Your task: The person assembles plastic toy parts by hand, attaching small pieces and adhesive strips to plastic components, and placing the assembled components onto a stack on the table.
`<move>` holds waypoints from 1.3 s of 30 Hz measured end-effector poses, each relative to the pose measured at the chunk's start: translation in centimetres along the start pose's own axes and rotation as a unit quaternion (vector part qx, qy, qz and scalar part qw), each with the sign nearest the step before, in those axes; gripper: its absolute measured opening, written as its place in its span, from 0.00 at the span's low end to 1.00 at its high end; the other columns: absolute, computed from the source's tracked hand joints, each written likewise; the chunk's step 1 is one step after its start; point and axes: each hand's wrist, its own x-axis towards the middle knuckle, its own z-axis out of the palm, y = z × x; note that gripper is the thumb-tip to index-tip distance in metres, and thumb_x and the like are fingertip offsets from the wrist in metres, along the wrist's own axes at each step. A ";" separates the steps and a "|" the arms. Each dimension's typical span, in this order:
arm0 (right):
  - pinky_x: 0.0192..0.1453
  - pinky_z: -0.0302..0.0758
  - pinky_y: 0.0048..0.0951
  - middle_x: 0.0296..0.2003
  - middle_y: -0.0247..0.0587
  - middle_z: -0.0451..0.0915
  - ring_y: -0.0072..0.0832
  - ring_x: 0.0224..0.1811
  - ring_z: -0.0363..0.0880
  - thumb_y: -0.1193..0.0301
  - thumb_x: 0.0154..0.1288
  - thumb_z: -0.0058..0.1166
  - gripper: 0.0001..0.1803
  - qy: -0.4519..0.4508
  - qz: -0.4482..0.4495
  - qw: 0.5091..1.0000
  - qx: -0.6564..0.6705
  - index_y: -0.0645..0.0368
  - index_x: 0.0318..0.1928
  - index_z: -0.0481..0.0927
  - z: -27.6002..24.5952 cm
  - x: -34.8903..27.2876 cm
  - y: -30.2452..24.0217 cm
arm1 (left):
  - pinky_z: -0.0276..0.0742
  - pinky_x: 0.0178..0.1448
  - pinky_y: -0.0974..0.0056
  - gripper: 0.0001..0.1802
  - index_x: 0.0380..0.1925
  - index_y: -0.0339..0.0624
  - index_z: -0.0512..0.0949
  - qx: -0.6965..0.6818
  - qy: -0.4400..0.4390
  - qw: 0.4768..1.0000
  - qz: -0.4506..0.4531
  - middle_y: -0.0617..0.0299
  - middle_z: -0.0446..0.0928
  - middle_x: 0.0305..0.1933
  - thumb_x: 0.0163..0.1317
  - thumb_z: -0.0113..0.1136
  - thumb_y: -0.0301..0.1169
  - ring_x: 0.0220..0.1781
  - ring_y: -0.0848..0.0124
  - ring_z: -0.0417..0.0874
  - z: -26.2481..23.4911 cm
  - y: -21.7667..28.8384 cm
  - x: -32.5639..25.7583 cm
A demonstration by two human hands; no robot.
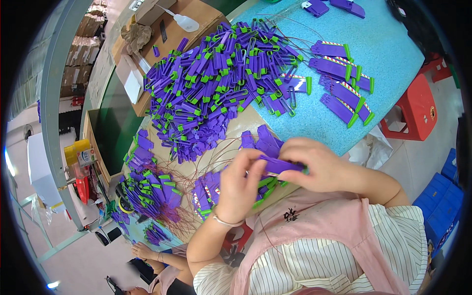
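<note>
Both my hands grip a flat purple plastic part (276, 166) in front of my apron. My left hand (240, 183) pinches its left end between thumb and fingers. My right hand (317, 164) closes around the other end, where a bit of green shows. Loose purple pieces (265, 139) lie just beyond my fingers. Beside and partly beneath my left hand are purple parts with red-and-white striped edges (205, 191). A large heap of purple and green clip-like pieces (206, 73) covers the table ahead. Thin dark red wires (183, 194) trail across the table to my left.
Several striped purple parts with green ends (339, 69) lie on the blue tabletop (393, 37). A white squeeze bottle (186, 22) rests at the far left. A red stool (418, 105) and blue crates (440, 201) stand right. Another person's hand (142, 250) shows lower left.
</note>
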 end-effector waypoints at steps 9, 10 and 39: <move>0.46 0.72 0.42 0.41 0.47 0.71 0.46 0.47 0.72 0.79 0.49 0.64 0.21 0.172 0.155 0.889 -0.395 0.62 0.48 0.78 -7.0 -3.6 2.7 | 0.74 0.44 0.57 0.06 0.35 0.36 0.79 0.351 0.031 0.926 0.136 0.50 0.77 0.35 0.55 0.62 0.21 0.41 0.52 0.78 -3.1 -1.5 2.1; 0.46 0.72 0.42 0.41 0.47 0.71 0.46 0.47 0.72 0.79 0.49 0.64 0.21 0.173 0.159 0.887 -0.397 0.62 0.48 0.78 -6.8 -3.8 2.8 | 0.74 0.45 0.57 0.06 0.35 0.37 0.79 0.333 0.010 0.928 0.165 0.51 0.77 0.35 0.56 0.62 0.21 0.41 0.53 0.77 -2.2 -1.0 3.2; 0.30 0.77 0.27 0.31 0.39 0.80 0.28 0.25 0.81 0.62 0.76 0.44 0.17 -0.045 0.249 0.848 0.466 0.65 0.44 0.76 -0.1 0.3 0.5 | 0.77 0.31 0.73 0.22 0.50 0.35 0.71 -0.103 0.049 0.991 0.073 0.60 0.78 0.31 0.55 0.67 0.17 0.28 0.78 0.80 0.9 -0.8 2.8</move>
